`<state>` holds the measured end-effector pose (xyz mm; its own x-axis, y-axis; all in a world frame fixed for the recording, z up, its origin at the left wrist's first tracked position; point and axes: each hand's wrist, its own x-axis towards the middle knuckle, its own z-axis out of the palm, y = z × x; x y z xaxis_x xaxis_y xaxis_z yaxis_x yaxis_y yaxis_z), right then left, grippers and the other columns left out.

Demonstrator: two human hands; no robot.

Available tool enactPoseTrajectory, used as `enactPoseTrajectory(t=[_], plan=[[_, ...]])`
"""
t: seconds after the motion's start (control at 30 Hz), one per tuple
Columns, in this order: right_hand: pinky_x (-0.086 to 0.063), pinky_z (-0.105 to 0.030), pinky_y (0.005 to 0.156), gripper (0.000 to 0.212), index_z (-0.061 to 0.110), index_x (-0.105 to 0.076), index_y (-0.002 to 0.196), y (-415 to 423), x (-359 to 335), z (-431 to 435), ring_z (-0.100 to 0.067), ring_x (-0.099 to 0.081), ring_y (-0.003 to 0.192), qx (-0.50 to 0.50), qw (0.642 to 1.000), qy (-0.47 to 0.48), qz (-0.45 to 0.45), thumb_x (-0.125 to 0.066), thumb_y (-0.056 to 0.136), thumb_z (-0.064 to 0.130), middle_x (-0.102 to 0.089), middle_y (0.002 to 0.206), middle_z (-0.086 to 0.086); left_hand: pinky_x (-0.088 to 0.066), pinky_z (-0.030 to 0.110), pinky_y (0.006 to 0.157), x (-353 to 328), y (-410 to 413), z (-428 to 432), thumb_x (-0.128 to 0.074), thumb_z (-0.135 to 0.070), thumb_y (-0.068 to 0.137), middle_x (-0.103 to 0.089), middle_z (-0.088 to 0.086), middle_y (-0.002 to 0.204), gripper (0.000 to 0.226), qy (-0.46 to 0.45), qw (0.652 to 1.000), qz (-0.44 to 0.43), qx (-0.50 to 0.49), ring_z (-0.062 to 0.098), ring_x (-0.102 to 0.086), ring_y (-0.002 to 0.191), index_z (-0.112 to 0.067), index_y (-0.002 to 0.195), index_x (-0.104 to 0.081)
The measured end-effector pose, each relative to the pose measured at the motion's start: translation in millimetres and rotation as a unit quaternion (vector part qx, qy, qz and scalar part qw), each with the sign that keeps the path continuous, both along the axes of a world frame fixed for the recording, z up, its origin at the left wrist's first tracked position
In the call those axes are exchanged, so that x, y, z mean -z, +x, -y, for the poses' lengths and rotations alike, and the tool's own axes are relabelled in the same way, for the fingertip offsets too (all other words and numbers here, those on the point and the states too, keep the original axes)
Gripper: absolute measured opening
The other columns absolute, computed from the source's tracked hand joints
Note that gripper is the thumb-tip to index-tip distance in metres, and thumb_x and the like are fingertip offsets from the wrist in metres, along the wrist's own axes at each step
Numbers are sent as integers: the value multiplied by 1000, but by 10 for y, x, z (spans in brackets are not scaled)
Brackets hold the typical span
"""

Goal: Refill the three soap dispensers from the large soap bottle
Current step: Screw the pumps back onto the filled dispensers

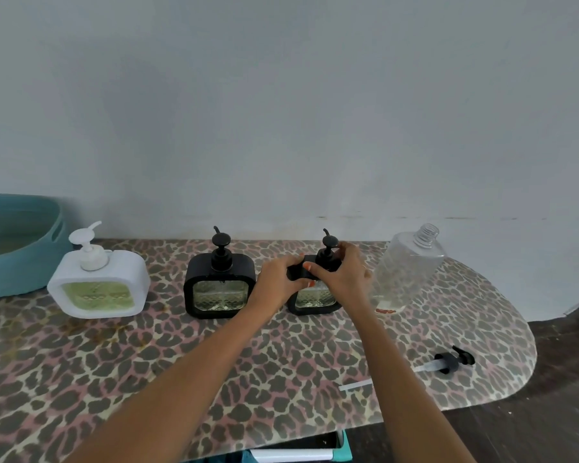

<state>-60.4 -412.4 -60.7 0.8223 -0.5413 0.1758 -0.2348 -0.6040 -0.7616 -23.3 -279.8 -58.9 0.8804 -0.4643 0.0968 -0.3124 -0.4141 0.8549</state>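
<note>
Now, your two hands meet on the right-hand black dispenser (315, 300), which stands upright on the worktop (147, 362) between the middle black dispenser (219, 289) and the large soap bottle (408, 265). Your left hand (278, 279) grips the top corner of its body, with the fingers (293, 262) curled over the shoulder. Your right hand (343, 272) wraps round the collar under the pump head (330, 242), thumb and fingers closed on it. All three dispensers show liquid behind their windows, the white dispenser (99, 285) at the far left included, and the large bottle looks almost drained, so this is most likely the pump being screwed home on the last one. Press the body down and hold it from turning with the left hand, so that only the collar rotates. Seat the thread squarely before you twist, because a tilted collar may cross-thread and leak. Turn with your fingertips rather than your whole wrist, and stop once it feels snug. Mind your right elbow: the uncapped large bottle stands just beside that hand and would tip easily. Its loose pump (453, 359) lies near the worktop's right edge, ready to go back on afterwards.
</note>
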Motion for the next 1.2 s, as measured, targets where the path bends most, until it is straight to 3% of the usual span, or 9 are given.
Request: enactPoseTrajectory(t=[0.1, 0.2, 0.33, 0.47, 0.67, 0.77, 0.87, 1.07, 1.2], plan=[[-33, -27, 95, 55, 26, -43, 129, -58, -47, 56, -15, -49, 115, -62, 996, 61, 23, -67, 81, 33, -55, 118, 8, -37, 18, 92, -1, 7, 5, -71, -18, 77, -57, 7, 128, 56, -1, 1000, -4, -3, 19, -52, 118, -11, 128, -50], [-44, -13, 80, 28, 30, -59, 109, -131, -99, 115, -15, -59, 104, -110, 988, 102, 46, -63, 84, 18, -61, 90, 23, -35, 18, 93, 8, 18, 9, -71, -18, 77, -56, 6, 129, 56, -3, 1000, -8, -3, 17, -51, 120, -10, 129, -49], [-41, -44, 96, 23, 20, -62, 98, -88, -103, 121, -15, -59, 101, -60, 997, 34, 29, -71, 78, 27, -62, 93, 9, -35, 19, 95, 19, 16, 7, -71, -19, 77, -55, 6, 130, 58, -3, 1000, -7, -3, 17, -50, 121, -10, 129, -49], [-37, -29, 87, 38, 21, -47, 88, -26, -98, 30, -19, -58, 96, -11, 999, 15, 40, -77, 70, 35, -55, 87, 9, -33, 14, 91, 31, 19, 6, -72, -18, 76, -55, 7, 131, 58, -7, 1000, -3, -3, 18, -49, 121, -10, 129, -49], [-32, -44, 102, 55, 22, -42, 116, -60, -39, 32, -20, -49, 112, -38, 999, 30, 6, -72, 74, 41, -51, 107, 4, -35, 17, 92, 20, 27, 14, -71, -19, 77, -56, 6, 130, 58, 4, 1000, 5, 0, 18, -50, 120, -11, 130, -49], [-38, -31, 93, 43, 30, -45, 119, -117, -76, 107, -16, -52, 112, -107, 990, 94, 20, -66, 83, 23, -53, 109, 9, -35, 20, 95, 24, 36, 16, -71, -18, 77, -55, 7, 130, 58, 2, 1000, -1, -1, 18, -50, 120, -10, 130, -48], [-39, -18, 84, 39, 15, -55, 122, -131, -86, 164, -16, -55, 111, -113, 991, 72, 8, -63, 84, 17, -61, 111, 4, -35, 20, 96, 34, 37, 21, -72, -18, 76, -56, 7, 130, 58, -1, 1000, -4, -2, 18, -50, 120, -10, 129, -49], [-42, -30, 80, 37, 15, -47, 94, -26, -58, 69, -20, -55, 95, -30, 997, 48, 49, -77, 73, 23, -54, 92, 3, -34, 17, 94, 36, 26, 13, -72, -18, 76, -56, 7, 130, 58, -4, 1000, 1, -1, 18, -50, 121, -10, 129, -49], [-44, -38, 87, 51, 12, -45, 110, 10, -23, -11, -25, -52, 101, -22, 998, 45, 38, -75, 74, 33, -50, 106, -4, -35, 18, 95, 20, 15, 8, -72, -18, 76, -55, 8, 130, 58, -2, 1000, -2, 5, 18, -50, 121, -9, 129, -49]])
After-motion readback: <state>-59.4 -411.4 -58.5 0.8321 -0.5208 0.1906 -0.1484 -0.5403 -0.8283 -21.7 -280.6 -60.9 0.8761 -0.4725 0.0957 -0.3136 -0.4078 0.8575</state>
